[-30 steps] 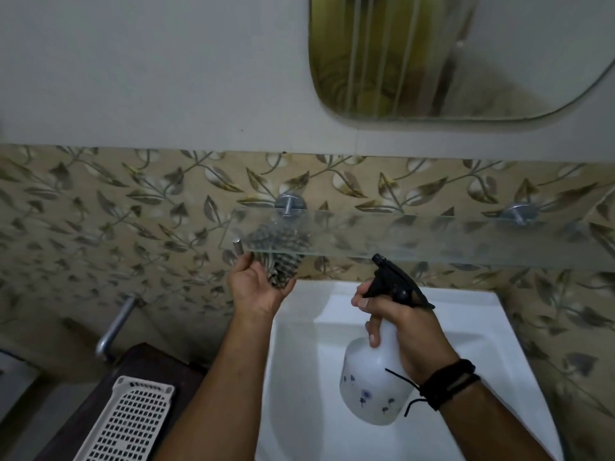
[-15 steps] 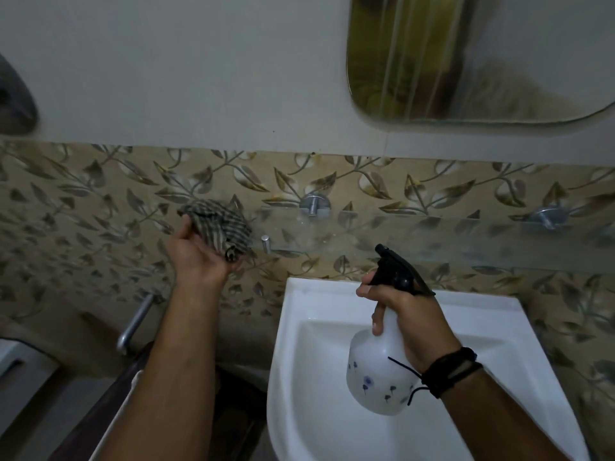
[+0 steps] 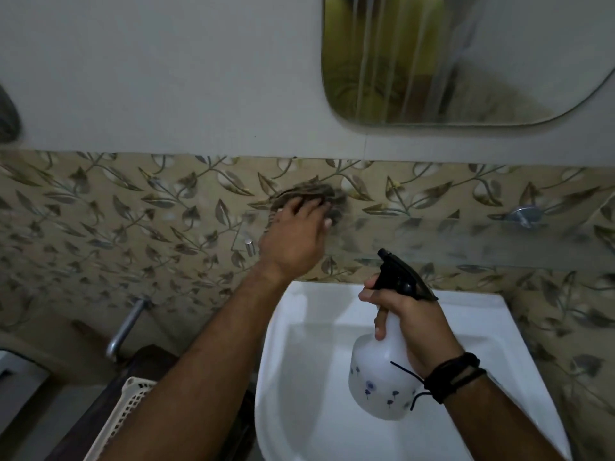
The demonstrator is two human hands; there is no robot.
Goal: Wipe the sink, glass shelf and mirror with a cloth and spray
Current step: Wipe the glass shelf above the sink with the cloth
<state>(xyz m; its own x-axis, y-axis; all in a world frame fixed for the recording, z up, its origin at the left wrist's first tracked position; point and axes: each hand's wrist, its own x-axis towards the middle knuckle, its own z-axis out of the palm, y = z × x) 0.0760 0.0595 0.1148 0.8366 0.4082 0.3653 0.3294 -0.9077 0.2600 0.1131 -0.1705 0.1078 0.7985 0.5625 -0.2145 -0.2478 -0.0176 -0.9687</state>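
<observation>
My left hand point(image 3: 296, 231) presses a dark checked cloth point(image 3: 309, 194) flat onto the left end of the glass shelf point(image 3: 466, 241), fingers spread over it. Much of the cloth is hidden under the hand. My right hand point(image 3: 409, 324) grips the neck of a white spray bottle point(image 3: 382, 384) with a black trigger head, held over the white sink point(image 3: 299, 377). The nozzle points up and left toward the shelf. The mirror point(image 3: 449, 58) hangs on the wall above, at the upper right.
Two metal brackets fix the shelf to the leaf-patterned tiles; the right bracket point(image 3: 525, 216) shows. A metal handle point(image 3: 126, 327) sticks out at the lower left. A white perforated basket point(image 3: 123, 417) rests on a dark surface left of the sink.
My left hand has carried the cloth from beside the shelf's left end up and right, and now lays it on top of the glass. The bottle has stayed over the sink.
</observation>
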